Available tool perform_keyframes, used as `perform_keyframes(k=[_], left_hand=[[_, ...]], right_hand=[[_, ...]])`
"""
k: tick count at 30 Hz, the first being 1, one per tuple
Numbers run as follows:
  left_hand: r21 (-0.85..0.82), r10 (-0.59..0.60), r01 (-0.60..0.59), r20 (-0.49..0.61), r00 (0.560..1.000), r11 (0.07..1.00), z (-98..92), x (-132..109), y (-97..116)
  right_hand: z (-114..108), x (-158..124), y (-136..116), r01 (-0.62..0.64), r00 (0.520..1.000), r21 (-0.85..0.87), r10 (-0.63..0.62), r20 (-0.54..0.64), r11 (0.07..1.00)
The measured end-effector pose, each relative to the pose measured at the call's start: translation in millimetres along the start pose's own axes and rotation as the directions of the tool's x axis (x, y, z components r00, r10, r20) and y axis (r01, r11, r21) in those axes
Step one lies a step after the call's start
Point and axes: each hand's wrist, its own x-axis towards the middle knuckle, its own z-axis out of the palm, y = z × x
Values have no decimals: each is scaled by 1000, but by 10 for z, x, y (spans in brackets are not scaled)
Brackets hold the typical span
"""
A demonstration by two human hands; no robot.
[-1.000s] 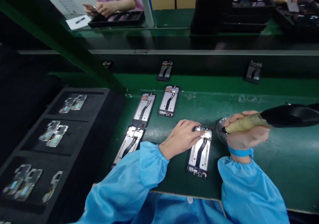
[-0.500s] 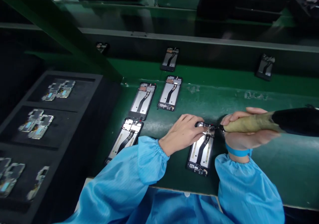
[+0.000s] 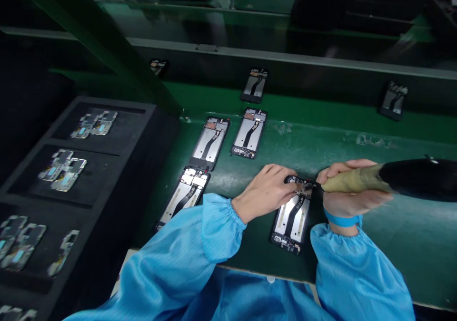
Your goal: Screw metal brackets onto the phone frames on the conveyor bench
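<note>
My left hand grips the top end of an opened phone, its fingertips bent over the upper-left corner and the small board there. The phone lies face down, with a silver inside and a black ribbon cable down its middle. In my right hand is an electric screwdriver with a yellow taped grip and a black rear body, held almost level. Its tip is at the phone's upper-right corner; whether it touches a screw is too small to tell. A blue band circles my right wrist.
Several other opened phones lie on the green bench to the left and further back. A black foam tray with circuit boards in its compartments stands at the left. A green post slants down behind it.
The view has turned slightly left, so the surroundings sit further right. Both hands stay at the phone's top end, and the screwdriver's rear is tilted slightly lower.
</note>
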Motion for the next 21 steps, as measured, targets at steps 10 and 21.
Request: perform_keyframes(k=[10, 21], left_hand=[[4, -13, 13, -18, 1000, 1000, 30, -28, 7], [-8, 1, -2, -87, 996, 1000, 37, -111, -28]], right_hand=[[-163, 265, -106, 25, 981, -46, -33, -193, 999], [-72, 183, -69, -50, 990, -56, 42, -134, 997]])
